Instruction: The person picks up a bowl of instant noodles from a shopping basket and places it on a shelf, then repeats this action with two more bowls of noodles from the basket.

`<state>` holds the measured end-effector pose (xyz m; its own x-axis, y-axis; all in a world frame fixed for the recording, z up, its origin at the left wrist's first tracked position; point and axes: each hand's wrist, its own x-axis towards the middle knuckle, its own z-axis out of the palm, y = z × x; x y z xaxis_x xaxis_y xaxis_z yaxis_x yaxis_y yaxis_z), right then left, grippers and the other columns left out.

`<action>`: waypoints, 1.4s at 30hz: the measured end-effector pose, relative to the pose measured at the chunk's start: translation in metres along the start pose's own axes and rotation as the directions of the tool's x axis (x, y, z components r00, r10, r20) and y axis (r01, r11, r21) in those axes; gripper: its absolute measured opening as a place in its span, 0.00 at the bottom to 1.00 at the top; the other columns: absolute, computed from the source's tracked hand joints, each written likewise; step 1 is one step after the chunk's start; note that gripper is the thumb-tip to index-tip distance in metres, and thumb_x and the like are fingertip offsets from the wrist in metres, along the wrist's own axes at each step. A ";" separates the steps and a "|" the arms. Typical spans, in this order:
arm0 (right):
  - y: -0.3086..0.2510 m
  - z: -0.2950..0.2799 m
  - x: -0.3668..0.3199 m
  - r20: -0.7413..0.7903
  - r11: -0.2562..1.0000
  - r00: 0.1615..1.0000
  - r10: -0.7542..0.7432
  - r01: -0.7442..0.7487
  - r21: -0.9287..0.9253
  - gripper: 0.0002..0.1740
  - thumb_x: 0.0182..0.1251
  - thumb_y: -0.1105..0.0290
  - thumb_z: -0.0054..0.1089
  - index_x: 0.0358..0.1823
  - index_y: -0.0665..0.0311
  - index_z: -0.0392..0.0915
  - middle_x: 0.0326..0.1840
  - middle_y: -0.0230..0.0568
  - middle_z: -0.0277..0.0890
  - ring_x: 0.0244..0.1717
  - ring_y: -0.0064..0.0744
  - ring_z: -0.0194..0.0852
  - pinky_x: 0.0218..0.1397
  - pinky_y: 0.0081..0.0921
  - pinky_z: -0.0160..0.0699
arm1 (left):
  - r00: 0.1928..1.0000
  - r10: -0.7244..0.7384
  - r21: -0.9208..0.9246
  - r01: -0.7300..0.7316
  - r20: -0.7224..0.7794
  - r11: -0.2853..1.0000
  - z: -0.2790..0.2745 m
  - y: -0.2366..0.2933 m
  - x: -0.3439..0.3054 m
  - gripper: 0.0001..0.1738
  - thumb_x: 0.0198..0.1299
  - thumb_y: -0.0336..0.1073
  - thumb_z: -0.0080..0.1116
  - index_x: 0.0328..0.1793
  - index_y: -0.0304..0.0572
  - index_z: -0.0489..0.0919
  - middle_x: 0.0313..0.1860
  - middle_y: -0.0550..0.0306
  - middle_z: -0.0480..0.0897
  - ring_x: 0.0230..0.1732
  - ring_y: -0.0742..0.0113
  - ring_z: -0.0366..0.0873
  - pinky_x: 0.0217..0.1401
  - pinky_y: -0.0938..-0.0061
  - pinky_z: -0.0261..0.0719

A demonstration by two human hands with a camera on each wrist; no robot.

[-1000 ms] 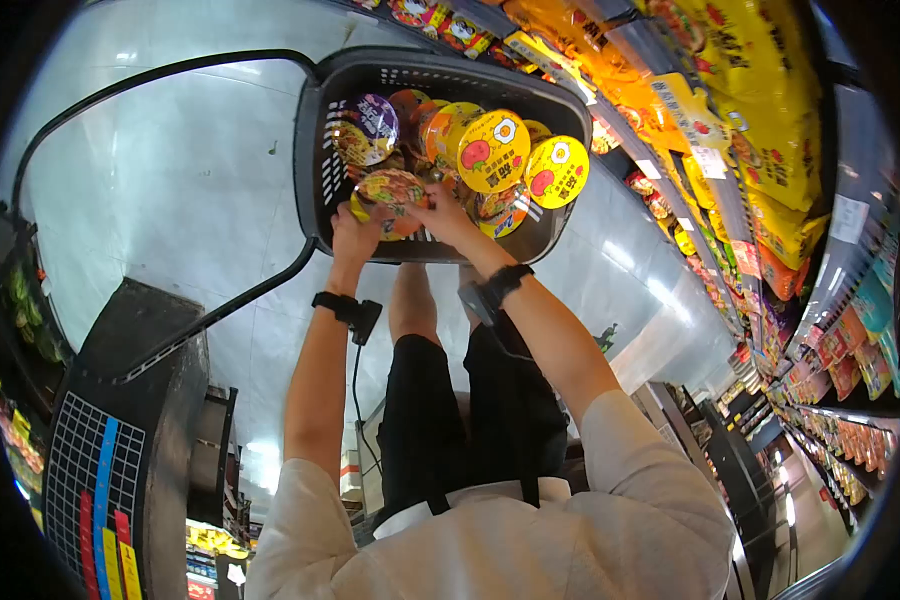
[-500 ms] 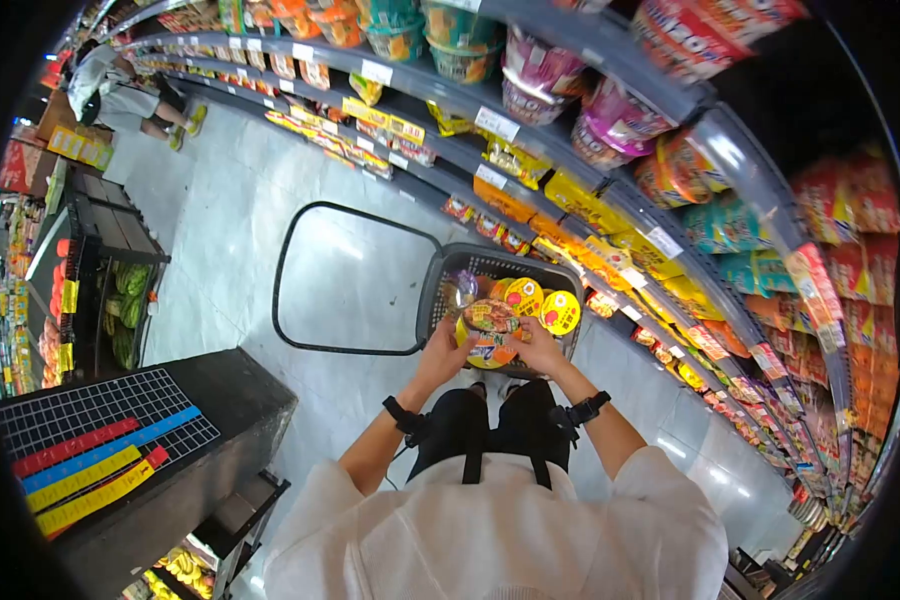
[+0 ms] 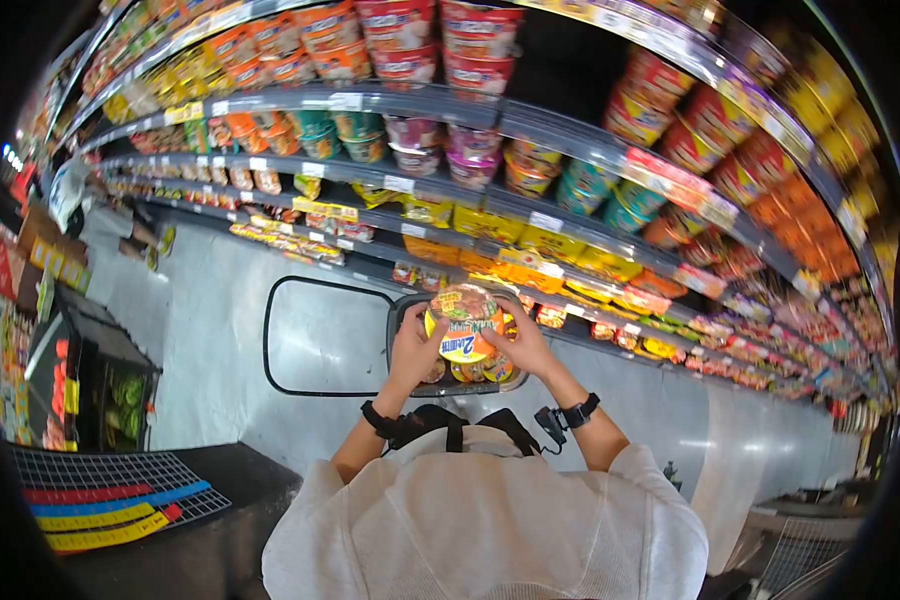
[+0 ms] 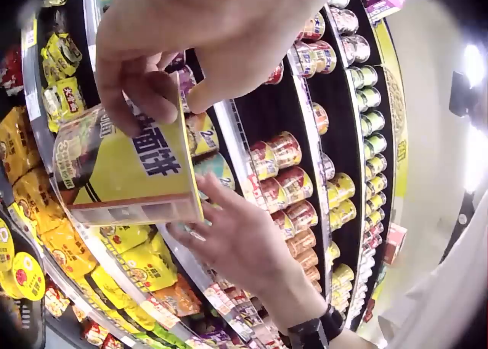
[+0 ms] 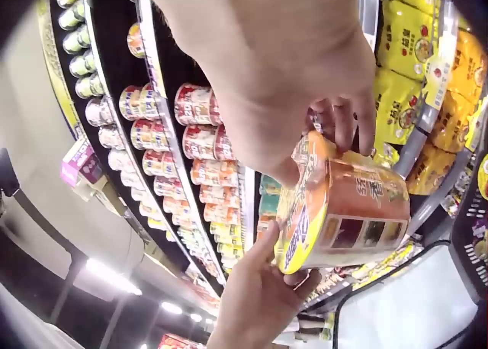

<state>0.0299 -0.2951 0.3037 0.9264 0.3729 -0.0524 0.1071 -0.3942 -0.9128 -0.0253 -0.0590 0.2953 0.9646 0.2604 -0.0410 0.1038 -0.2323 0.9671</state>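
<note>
Both hands hold an instant noodle tub (image 3: 462, 338) above the shopping basket (image 3: 507, 386). My left hand (image 3: 412, 350) grips its left side and my right hand (image 3: 526, 350) its right side, thumbs toward me. In the head view the patterned lid tilts away, with an orange and yellow wall facing up. The left wrist view shows the tub's yellow side (image 4: 145, 173) with dark lettering. An orange side (image 5: 366, 204) with small pictures appears in the right wrist view. Several other noodle tubs (image 3: 480, 371) lie in the basket, partly hidden by the hands and the held tub.
The basket's handle (image 3: 267, 335) lies folded out to the left over the pale floor (image 3: 210, 340). Ahead and to the right run curved shelves (image 3: 370, 100) of noodle tubs and packets. A black display stand (image 3: 250, 500) is at left; another person (image 3: 120, 215) is farther off.
The noodle tub has risen out of the basket in both hands, and its side has turned upward. The head view has swung up from the basket and floor to the shelves.
</note>
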 end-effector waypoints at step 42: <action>-0.177 -0.186 0.090 -0.570 0.824 0.651 -0.502 0.560 -0.086 0.59 0.50 0.71 0.89 0.78 0.64 0.53 0.77 0.54 0.66 0.78 0.43 0.69 0.80 0.42 0.70 | 0.666 0.741 -0.639 -0.534 0.085 0.554 0.090 0.284 0.171 0.40 0.74 0.32 0.62 0.85 0.29 0.56 0.75 0.43 0.73 0.73 0.61 0.74 0.76 0.67 0.72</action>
<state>0.1614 -0.3476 0.5355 0.7548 -0.0386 0.6548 0.6381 -0.1879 -0.7467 0.1910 -0.1653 0.5399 0.7399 -0.0790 0.6681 -0.6127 0.3311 0.7176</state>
